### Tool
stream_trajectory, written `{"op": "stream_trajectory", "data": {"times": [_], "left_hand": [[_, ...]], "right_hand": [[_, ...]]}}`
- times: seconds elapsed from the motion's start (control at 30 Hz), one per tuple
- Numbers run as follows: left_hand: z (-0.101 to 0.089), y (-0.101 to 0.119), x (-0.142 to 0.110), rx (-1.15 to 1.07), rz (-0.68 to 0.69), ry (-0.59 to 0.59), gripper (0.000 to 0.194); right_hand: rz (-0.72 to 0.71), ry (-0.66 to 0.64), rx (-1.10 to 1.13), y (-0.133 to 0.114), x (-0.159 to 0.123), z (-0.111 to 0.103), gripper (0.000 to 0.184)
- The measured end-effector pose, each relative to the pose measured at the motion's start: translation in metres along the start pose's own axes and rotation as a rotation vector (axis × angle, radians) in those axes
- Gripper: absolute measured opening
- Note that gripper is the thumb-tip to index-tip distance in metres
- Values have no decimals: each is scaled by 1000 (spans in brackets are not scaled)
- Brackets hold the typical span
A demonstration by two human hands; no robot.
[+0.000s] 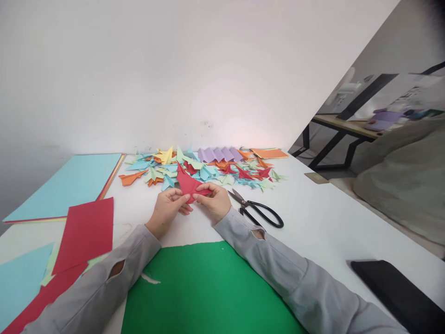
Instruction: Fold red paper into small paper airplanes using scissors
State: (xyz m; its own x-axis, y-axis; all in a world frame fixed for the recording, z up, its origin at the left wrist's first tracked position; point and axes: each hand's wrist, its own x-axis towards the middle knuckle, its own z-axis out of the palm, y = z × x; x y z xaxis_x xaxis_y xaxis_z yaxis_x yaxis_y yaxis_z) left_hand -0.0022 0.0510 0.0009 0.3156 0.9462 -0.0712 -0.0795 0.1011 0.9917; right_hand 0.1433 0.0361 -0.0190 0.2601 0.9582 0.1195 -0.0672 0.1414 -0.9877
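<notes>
A red folded paper figure (187,181) with a pointed tip is held up between both hands above the white table. My left hand (169,207) pinches its lower left part between thumb and fingers. At its right side, my right hand (213,200) is closed on the same paper, thumb in front near the left thumb. The fingers cover part of the folds. Just right of my right hand lie black-handled scissors (255,207), blades slightly apart. A green sheet (208,287) lies below my forearms.
Many folded paper pieces (167,169) pile along the wall, with a purple pleated paper (219,155) and orange sheets (269,153) behind. Blue sheets (73,181) and red paper (86,232) lie left. A black flat object (396,292) rests at right.
</notes>
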Motion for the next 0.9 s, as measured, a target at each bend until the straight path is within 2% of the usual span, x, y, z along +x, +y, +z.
{"op": "stream_trajectory", "data": {"times": [0.23,0.6,0.7,0.83,0.9], "left_hand": [[0,-1,0,33,4,15,39],[-1,-4,1,52,31,-30,40],[-2,-3,2,40,40,-30,39],[-4,-4,3,2,56,-13,33],[-5,-4,3,-27,64,-10,30]], "right_hand": [[-32,-22,-27,3,0,-1,37],[-35,-33,-25,0,-1,-1,32],[-49,-56,4,-1,-1,0,38],[-5,-38,122,-2,0,0,63],[11,-24,154,-3,0,1,62]]}}
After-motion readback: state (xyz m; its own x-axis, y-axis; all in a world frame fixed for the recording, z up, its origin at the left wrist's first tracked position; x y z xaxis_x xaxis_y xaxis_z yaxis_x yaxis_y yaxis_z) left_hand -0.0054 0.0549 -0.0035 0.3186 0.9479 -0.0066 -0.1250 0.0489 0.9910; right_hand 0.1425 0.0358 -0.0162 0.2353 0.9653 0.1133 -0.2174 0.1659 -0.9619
